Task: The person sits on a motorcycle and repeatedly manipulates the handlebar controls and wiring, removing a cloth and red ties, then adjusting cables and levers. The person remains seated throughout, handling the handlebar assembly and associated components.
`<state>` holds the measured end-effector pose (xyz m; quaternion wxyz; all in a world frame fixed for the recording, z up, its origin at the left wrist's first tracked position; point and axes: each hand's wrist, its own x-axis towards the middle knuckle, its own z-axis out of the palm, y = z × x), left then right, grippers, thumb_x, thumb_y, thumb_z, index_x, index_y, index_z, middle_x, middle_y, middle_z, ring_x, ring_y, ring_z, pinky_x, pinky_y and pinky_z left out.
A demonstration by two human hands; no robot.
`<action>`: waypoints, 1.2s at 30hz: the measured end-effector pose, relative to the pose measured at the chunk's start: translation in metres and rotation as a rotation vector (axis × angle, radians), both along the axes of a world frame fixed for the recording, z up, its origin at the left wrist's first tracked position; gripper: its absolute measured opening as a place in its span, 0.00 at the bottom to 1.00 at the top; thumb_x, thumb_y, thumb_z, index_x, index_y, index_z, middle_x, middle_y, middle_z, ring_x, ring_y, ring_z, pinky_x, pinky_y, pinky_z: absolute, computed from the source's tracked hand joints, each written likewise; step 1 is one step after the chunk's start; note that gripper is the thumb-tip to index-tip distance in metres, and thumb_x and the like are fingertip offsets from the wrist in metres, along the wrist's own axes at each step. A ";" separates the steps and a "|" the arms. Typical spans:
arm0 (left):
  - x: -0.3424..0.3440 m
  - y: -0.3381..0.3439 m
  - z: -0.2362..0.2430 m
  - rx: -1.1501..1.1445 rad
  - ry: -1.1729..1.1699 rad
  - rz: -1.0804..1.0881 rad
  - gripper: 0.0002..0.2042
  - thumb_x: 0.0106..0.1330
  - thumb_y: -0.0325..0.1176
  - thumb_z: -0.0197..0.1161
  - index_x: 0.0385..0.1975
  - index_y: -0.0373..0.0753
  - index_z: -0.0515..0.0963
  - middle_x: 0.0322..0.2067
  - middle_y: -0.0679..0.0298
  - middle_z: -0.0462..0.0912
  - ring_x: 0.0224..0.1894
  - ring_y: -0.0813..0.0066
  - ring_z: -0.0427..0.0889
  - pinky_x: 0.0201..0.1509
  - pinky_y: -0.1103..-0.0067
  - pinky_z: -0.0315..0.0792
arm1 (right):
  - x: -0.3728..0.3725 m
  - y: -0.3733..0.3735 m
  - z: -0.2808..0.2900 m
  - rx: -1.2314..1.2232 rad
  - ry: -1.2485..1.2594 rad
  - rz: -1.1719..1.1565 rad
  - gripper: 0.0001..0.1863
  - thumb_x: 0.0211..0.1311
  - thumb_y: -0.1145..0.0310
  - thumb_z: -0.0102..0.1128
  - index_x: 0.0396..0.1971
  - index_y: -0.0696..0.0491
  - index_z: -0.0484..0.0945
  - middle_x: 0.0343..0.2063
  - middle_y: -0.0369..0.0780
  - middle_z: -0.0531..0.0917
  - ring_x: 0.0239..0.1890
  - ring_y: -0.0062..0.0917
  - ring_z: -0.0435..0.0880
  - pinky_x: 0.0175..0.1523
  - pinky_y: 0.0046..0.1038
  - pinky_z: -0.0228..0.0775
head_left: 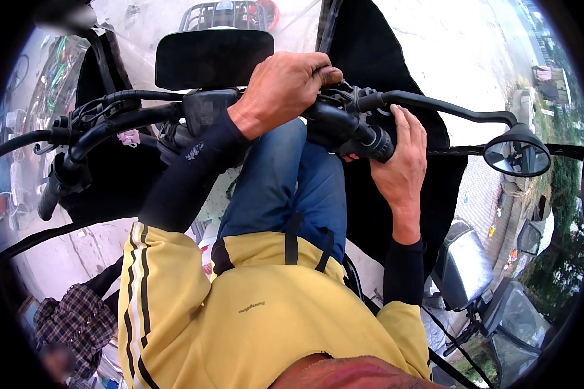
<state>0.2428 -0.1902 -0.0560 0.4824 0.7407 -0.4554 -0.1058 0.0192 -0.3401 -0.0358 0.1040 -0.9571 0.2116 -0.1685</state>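
Note:
My left hand reaches across the middle of the motorbike's handlebar, toward its right half. Its fingers are curled closed near the right-hand clamp and controls; whatever they grip is hidden. My right hand lies against the outer end of the right handlebar grip. Its fingers stretch forward past the grip and the thumb is out of sight. Just ahead of the right fingers runs the black stem of the right mirror. A dark rectangular panel stands beyond my left wrist.
Black fabric covers hang on both sides of the handlebar. A clear windscreen rises in front, with a metal rack beyond it. Other parked vehicles' mirrors are close on the right. A person in a checked shirt is at lower left.

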 end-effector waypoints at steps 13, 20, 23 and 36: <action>0.017 -0.010 -0.001 -0.013 0.073 -0.028 0.09 0.78 0.29 0.64 0.42 0.27 0.85 0.33 0.51 0.90 0.35 0.69 0.91 0.42 0.78 0.81 | 0.018 -0.012 0.011 0.104 0.070 0.042 0.38 0.48 0.79 0.73 0.65 0.56 0.76 0.64 0.51 0.79 0.66 0.51 0.81 0.70 0.43 0.74; 0.027 -0.023 -0.002 0.069 0.158 -0.138 0.17 0.76 0.42 0.67 0.39 0.29 0.88 0.23 0.56 0.82 0.24 0.69 0.77 0.34 0.73 0.74 | 0.014 -0.003 0.012 0.211 0.078 -0.019 0.30 0.45 0.76 0.77 0.53 0.57 0.78 0.50 0.47 0.79 0.54 0.50 0.83 0.58 0.44 0.78; 0.027 -0.030 0.006 0.162 0.129 -0.123 0.23 0.78 0.47 0.68 0.29 0.30 0.87 0.13 0.61 0.66 0.18 0.78 0.64 0.26 0.71 0.64 | 0.010 -0.002 0.009 0.165 0.041 -0.007 0.29 0.45 0.76 0.77 0.51 0.57 0.78 0.49 0.47 0.79 0.52 0.49 0.83 0.56 0.43 0.78; 0.028 -0.059 -0.025 0.096 -0.135 0.097 0.26 0.78 0.51 0.66 0.22 0.34 0.86 0.10 0.59 0.70 0.12 0.69 0.67 0.22 0.70 0.64 | 0.004 -0.010 0.000 -0.042 -0.005 0.036 0.24 0.49 0.71 0.77 0.47 0.57 0.78 0.42 0.45 0.77 0.48 0.45 0.81 0.55 0.42 0.73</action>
